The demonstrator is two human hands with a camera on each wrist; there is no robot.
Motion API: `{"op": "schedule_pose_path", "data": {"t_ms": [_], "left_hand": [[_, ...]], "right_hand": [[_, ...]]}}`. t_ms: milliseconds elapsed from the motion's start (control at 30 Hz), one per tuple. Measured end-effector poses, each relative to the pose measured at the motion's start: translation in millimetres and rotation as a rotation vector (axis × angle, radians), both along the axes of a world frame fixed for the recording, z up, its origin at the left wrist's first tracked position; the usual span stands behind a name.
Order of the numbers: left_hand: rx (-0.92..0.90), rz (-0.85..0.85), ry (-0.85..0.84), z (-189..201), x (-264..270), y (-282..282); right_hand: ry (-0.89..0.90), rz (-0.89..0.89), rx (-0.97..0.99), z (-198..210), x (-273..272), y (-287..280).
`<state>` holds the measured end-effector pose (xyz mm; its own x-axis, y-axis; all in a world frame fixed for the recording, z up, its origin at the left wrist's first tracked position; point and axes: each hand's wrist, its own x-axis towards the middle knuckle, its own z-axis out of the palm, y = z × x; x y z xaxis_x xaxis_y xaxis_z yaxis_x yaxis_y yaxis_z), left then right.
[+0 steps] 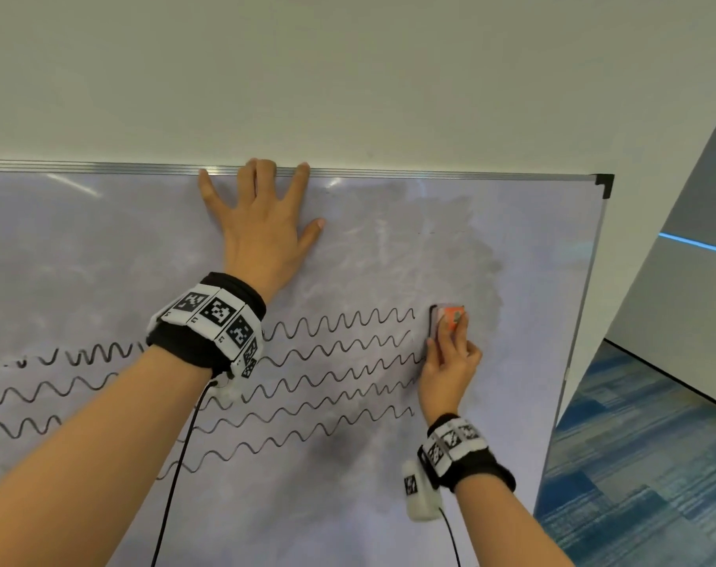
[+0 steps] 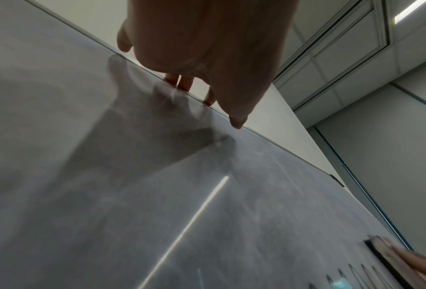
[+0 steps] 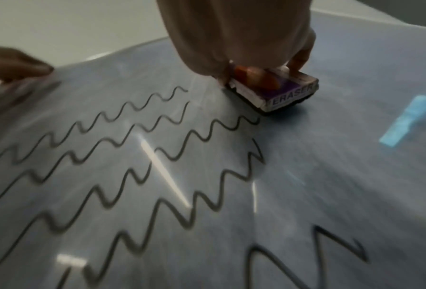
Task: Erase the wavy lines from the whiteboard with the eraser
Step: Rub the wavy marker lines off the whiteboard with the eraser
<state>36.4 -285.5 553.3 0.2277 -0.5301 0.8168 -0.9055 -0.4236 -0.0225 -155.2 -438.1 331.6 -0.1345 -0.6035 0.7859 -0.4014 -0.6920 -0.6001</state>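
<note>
Several black wavy lines (image 1: 340, 354) (image 3: 137, 156) run across the whiteboard (image 1: 102, 247) (image 2: 83, 195) (image 3: 343, 176). My right hand (image 1: 450, 362) (image 3: 244, 39) grips an orange and purple eraser (image 1: 446, 319) (image 3: 276, 90) labelled ERASER and holds it flat on the board just past the right ends of the top lines. Smudged grey board lies above and right of the eraser. My left hand (image 1: 262, 214) (image 2: 207, 48) lies spread flat near the top frame, fingertips on the metal edge. The eraser (image 2: 385, 258) shows at the lower right of the left wrist view.
The board's metal top frame (image 1: 430, 173) ends in a black corner cap (image 1: 604, 184). Beyond the right edge are a grey wall (image 1: 675, 259) and blue carpet (image 1: 642, 464). A black cable (image 1: 176, 464) hangs from my left wristband.
</note>
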Motion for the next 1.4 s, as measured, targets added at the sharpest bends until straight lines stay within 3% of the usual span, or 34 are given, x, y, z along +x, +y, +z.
{"op": "schedule_pose_path", "data": {"t_ms": [133,367,600,833,1100,1300,1400], "left_hand": [[0.003,0.009,0.007,-1,-1,-1],[-0.008,0.007,0.012,-1,-2,-2],[-0.004,0.015,0.013,-1,-2,-2],[-0.011,0.013,0.019,-1,-3,-3],[-0.004,0.023,0.029,-1,-4,-3],[-0.014,0.03,0.028,0,-5,-4],[-0.003,0.036,0.024,0,-5,-3]], "right_hand": [[-0.022,-0.031,-0.034,19,-1,-12],[0.306,0.062,-0.147,-40,-7,27],[0.15,0.027,-0.126,17,-1,2],[0.364,0.06,-0.184,-35,-9,37],[0.169,-0.004,-0.088,13,7,19],[0.406,0.105,-0.249,-26,3,47],[0.336,0.071,-0.196,-13,-1,31]]}}
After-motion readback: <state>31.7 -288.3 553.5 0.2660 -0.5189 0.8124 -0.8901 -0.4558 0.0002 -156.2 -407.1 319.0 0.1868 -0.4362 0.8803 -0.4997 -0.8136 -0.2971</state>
